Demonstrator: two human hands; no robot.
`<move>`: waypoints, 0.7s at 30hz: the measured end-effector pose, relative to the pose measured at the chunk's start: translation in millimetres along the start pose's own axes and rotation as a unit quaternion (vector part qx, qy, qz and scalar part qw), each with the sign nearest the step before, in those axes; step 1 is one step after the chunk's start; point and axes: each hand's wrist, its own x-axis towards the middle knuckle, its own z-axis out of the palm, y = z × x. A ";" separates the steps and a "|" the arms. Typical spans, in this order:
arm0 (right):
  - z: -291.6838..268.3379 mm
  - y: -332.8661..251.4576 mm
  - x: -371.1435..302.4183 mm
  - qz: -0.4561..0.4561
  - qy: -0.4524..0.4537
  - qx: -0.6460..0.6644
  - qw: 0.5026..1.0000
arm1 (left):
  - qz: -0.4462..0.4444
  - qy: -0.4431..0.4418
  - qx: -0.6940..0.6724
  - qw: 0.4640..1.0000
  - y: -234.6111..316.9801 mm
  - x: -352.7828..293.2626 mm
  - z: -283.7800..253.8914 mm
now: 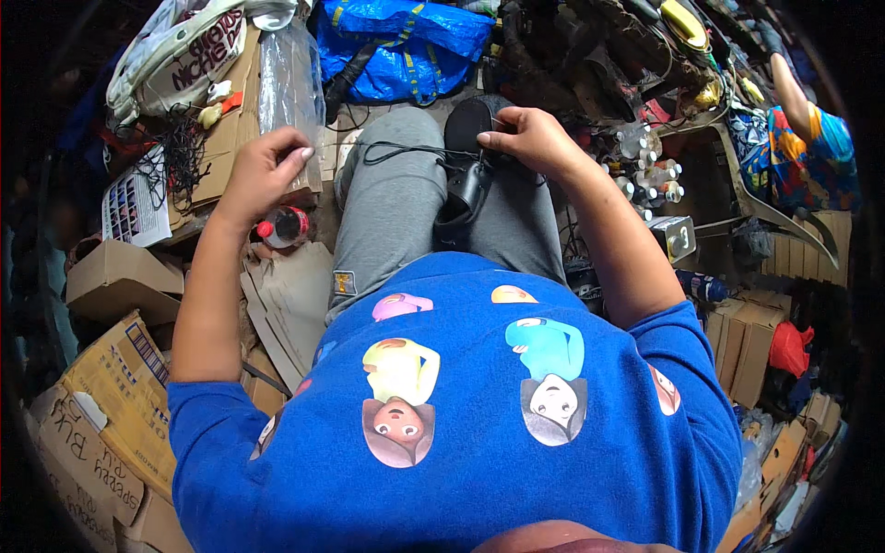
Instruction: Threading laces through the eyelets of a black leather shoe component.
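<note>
A black lace-up shoe (pixel 468 189) rests on my lap between my grey-trousered thighs. Its dark laces (pixel 398 147) trail left across my left thigh in a loop. My right hand (pixel 535 140) is at the far part of the shoe, with thumb and forefinger closed on its edge. Off to the left, my left hand (pixel 269 173) is raised with fingers curled and thumb pressed to them, apart from the shoe. Whatever it pinches, if anything, is too small to make out. Beyond that hand lies a clear plastic sheet (pixel 290 83) on cardboard.
A red-capped bottle (pixel 283 227) lies below my left hand. Cardboard boxes (pixel 120 396) crowd the left side. A blue bag (pixel 401 46) sits ahead. Several small bottles (pixel 645 170) and a metal tin (pixel 673 237) stand at right. Another person's colourful sleeve (pixel 811 157) shows far right.
</note>
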 end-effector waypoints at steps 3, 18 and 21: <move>-13.7 -12.4 -20.2 -0.060 -0.005 0.208 0.976 | -0.034 0.049 -0.540 0.840 17.4 -4.4 -5.4; -132.9 176.0 -116.8 0.182 0.104 -0.046 0.977 | -0.115 0.140 0.141 0.973 -75.0 -51.8 -104.9; -215.2 291.5 -194.6 0.354 0.154 -0.293 0.875 | -0.312 0.267 0.331 0.850 -130.2 -114.9 -210.5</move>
